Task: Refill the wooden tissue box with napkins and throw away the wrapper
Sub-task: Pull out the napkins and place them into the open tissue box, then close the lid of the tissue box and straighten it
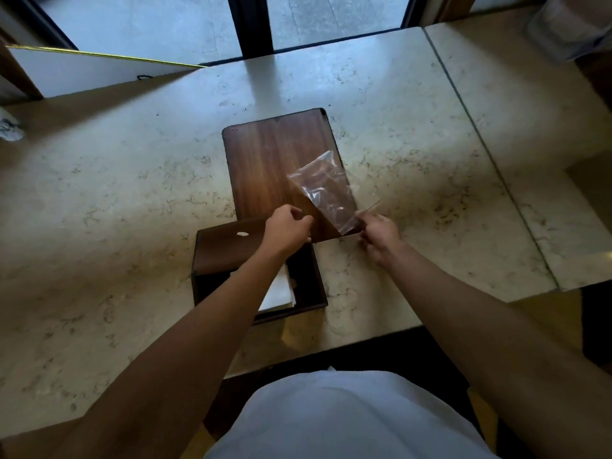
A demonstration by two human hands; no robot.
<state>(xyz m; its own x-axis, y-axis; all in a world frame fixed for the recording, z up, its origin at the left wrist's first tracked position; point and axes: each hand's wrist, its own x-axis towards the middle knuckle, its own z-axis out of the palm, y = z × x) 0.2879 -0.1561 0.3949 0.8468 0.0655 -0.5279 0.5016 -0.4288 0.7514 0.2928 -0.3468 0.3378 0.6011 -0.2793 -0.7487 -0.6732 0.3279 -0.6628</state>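
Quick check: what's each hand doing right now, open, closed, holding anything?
Left hand: closed on the near edge of the wooden lid.
Right hand: closed, pinching the clear plastic wrapper.

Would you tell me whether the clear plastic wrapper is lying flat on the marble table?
No, the wrapper is pinched in the right hand and held up above the wooden lid.

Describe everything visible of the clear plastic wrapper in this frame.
The wrapper is a thin, transparent, crinkled plastic bag that looks empty. It is held up over the near right corner of the flat wooden board, fanning up and away from the person. The right hand pinches its lower corner; the left hand is closed beside its lower edge, contact unclear.
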